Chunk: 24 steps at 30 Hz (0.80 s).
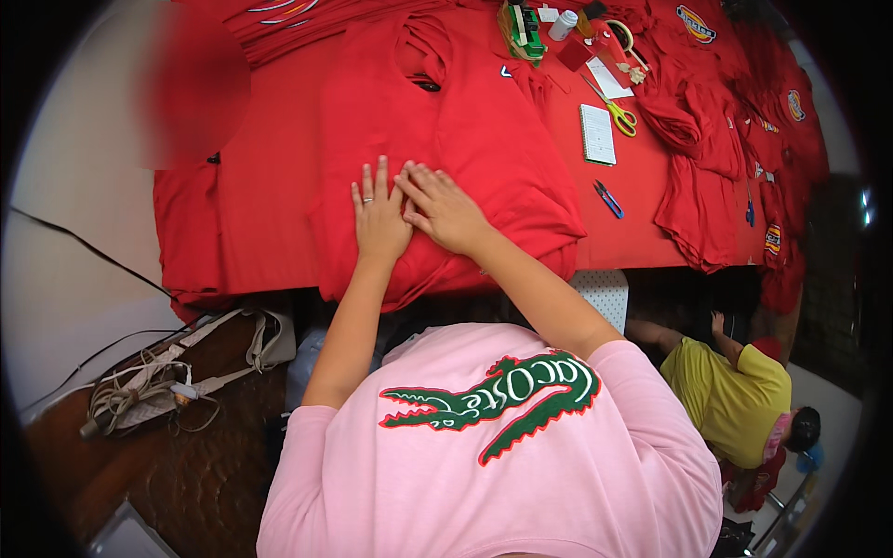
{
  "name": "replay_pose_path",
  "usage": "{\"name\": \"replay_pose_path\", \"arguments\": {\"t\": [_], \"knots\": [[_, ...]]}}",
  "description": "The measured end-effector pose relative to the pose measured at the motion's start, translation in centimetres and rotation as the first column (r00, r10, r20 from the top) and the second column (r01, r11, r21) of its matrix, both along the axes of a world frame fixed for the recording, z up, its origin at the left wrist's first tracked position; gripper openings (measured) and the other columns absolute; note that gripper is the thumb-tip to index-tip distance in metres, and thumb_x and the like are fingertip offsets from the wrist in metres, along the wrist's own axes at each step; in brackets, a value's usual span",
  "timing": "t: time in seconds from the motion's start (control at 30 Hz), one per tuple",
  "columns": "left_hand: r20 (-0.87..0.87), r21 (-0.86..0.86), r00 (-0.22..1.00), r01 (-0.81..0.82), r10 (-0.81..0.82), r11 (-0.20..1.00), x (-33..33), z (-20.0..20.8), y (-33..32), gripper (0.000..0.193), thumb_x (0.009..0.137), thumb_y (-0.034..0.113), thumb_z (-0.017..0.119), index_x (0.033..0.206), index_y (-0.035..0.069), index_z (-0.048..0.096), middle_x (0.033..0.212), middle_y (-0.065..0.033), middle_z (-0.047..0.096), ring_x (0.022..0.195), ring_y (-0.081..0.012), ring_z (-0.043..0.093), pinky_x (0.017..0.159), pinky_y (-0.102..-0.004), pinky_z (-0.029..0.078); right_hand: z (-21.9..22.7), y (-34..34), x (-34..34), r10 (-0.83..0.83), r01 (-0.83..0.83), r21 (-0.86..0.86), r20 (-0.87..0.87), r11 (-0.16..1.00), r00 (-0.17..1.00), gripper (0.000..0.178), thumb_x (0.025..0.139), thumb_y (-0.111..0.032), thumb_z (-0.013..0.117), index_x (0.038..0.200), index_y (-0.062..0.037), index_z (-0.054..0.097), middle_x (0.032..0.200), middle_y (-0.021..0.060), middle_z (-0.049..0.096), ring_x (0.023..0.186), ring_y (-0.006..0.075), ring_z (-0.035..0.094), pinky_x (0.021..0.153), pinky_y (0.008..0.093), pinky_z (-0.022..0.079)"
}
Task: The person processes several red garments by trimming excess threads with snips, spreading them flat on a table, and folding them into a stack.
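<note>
Red garment [516,153] lies on the red-covered tabletop [633,242], its near edge drooping over the front. Left hand [381,219] and right hand [448,209] rest flat on it, left fingers spread apart, right ones closer together. Tangled cables [181,390] lie at lower left beside a brown surface [200,474]; a person in yellow [730,400] is at lower right. Upper left, a red shape [200,88] is blurred. Shadow hides what lies beneath the tabletop.

Matt cloth garment [502,158], paper notepad [598,135], plastic scissor handles [619,113], brown surface [186,479] perhaps wood
</note>
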State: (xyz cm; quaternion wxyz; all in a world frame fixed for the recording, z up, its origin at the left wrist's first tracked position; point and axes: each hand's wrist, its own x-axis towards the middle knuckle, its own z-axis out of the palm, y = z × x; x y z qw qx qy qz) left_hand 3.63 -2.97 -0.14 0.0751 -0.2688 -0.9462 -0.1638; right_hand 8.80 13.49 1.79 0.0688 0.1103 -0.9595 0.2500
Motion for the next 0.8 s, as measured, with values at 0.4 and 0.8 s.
{"name": "replay_pose_path", "arguments": {"t": [0.4, 0.8], "knots": [[-0.045, -0.031, 0.993, -0.108, 0.107, 0.994, -2.6, -0.8, -3.5, 0.075, 0.101, 0.057, 0.049, 0.161, 0.016, 0.031, 0.168, -0.0178, 0.019, 0.155, -0.0411, 0.016, 0.124, -0.0581, 0.012, 4.4, 12.3, 9.6, -0.382, 0.380, 0.041, 0.071, 0.924, 0.921, 0.028, 0.098, -0.033, 0.061, 0.106, -0.0076, 0.069, 0.118, 0.0135, 0.065, 0.110, 0.0311, 0.058, 0.094, 0.0449, 0.042], [0.285, 0.221, 0.591, 0.726, -0.755, 0.651, 16.3, -2.8, -8.5, 0.057, 0.093, 0.025, 0.063, 0.148, 0.015, 0.050, 0.160, -0.0159, 0.040, 0.148, -0.0356, 0.038, 0.118, -0.0506, 0.035, 4.3, 14.9, 23.6, -0.426, 0.417, 0.109, 0.372, 0.902, 0.825, 0.032, 0.089, -0.030, 0.072, 0.071, -0.0047, 0.063, 0.065, 0.0116, 0.062, 0.064, 0.0340, 0.061, 0.069, 0.0431, 0.046]]}}
